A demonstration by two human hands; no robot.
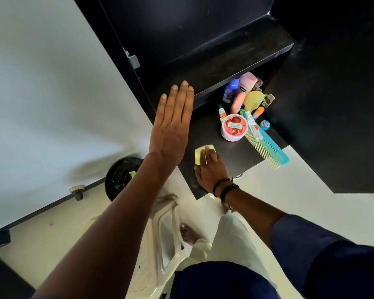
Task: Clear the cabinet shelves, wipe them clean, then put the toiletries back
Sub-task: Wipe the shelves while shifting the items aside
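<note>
On the lower shelf, near left: the right hand (pixel 211 169) lies over a small pale yellow sponge (pixel 200 155), fingers spread across its top; it seems to press the sponge flat against the board rather than clutch it.
Left hand (pixel 171 126): released, holding nothing, with fingers straight and together, raised flat in front of the left end of the upper shelf (pixel 225 59).
Cabinet: a black open cupboard; its lower shelf (pixel 231 156) juts toward the viewer, and the upper one sits farther back.
Toiletries: crowded at the far right of the lower shelf, well apart from the sponge.
Round tub with red-and-pink lid (pixel 234 126): nearest of the group, standing upright.
Long teal plastic comb (pixel 272 149): lies to the right of the tub, its near end overhanging the shelf edge.
White tube (pixel 253 127): rests on the comb.
Tall pink bottle (pixel 243 89) and dark blue bottle (pixel 230 89): side by side at the back, under the upper shelf.
Below: a cream plastic stool (pixel 166 234) and a round black bin (pixel 121 178) on the pale floor.
</note>
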